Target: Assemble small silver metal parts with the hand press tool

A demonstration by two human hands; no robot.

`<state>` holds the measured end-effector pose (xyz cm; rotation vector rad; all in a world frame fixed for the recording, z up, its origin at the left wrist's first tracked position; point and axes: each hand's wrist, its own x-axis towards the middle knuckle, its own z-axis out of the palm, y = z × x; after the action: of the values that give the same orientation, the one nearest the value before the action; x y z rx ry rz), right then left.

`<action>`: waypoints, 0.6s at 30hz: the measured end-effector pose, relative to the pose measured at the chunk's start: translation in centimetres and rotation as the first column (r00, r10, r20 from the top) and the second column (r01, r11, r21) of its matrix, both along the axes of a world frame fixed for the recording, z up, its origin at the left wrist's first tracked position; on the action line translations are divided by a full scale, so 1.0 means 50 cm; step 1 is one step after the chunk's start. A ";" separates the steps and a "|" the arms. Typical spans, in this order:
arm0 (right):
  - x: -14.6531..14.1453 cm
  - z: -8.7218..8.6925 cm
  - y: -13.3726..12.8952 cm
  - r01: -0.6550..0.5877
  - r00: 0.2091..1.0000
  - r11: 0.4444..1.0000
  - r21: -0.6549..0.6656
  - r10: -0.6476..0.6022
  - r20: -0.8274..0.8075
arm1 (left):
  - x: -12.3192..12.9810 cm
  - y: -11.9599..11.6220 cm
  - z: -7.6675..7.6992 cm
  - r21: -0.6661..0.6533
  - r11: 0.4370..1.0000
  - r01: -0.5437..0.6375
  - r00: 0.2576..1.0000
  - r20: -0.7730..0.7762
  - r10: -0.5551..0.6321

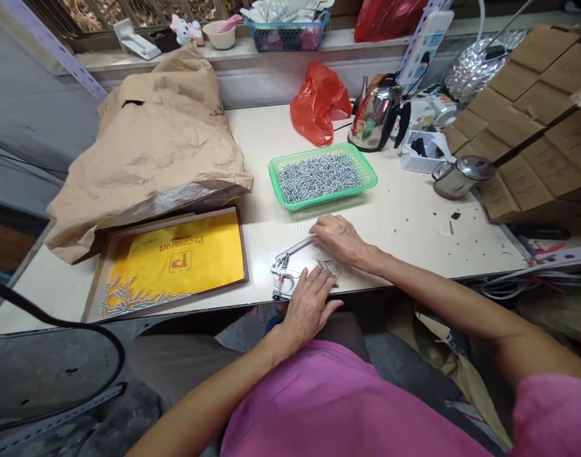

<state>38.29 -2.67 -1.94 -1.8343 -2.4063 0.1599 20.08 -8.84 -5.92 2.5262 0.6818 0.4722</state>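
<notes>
Left hand (310, 303) over hand press (287, 275), likely bracing; right hand (340, 240) at lever (297, 246) tip; grasps unclear. Green basket (367, 172) twelve o'clock, likely for reach.

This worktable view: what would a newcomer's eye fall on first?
Probably the bright green basket, filled with small silvery pieces, around the middle of the table. Next, perhaps, the crumpled red bag behind it, with a shiny kettle to its right. Then the left hand and right hand, at a metal hand tool by the front edge.
</notes>
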 end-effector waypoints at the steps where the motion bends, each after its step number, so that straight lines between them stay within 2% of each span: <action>1: -0.021 0.010 -0.005 -0.094 0.996 0.996 0.008 0.094 0.006 | 0.000 0.000 -0.001 -0.001 1.000 0.008 1.000 -0.001 -0.008; 2: -0.045 0.018 -0.010 -0.221 0.975 0.975 0.011 0.221 -0.001 | -0.001 -0.002 -0.002 -0.006 1.000 0.015 1.000 -0.008 -0.015; 4: -0.095 0.030 -0.021 -0.471 0.882 0.882 -0.016 0.471 -0.021 | -0.002 -0.008 -0.004 -0.033 0.999 0.025 0.999 -0.041 -0.026; 6: -0.137 0.030 -0.033 -0.597 0.802 0.800 -0.060 0.597 -0.027 | -0.007 -0.017 -0.006 -0.054 0.998 0.034 0.996 -0.076 -0.038; 9: -0.174 0.006 -0.040 -0.621 0.783 0.780 -0.068 0.621 -0.031 | -0.015 -0.022 -0.014 0.001 0.997 0.082 0.991 -0.106 -0.081; 13: -0.188 -0.026 -0.033 -0.632 0.761 0.774 0.034 0.628 -0.160 | -0.018 -0.021 -0.019 0.128 0.982 0.141 0.982 -0.142 -0.122; 15: -0.182 -0.012 -0.028 -0.593 0.746 0.796 0.122 0.600 -0.289 | -0.016 -0.020 -0.014 0.189 0.970 0.155 0.983 -0.126 -0.133; 16: -0.175 0.004 -0.024 -0.536 0.739 0.820 0.201 0.571 -0.357 | -0.018 -0.017 -0.009 0.223 0.962 0.158 0.985 -0.103 -0.138; 18: -0.148 0.051 -0.011 -0.342 0.739 0.863 0.373 0.492 -0.460 | -0.038 -0.002 0.007 0.285 0.950 0.131 0.991 -0.043 -0.124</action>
<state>30.87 -3.20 0.62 -0.9263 -2.2340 0.3279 18.17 -8.95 -5.58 2.8315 0.4816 0.5282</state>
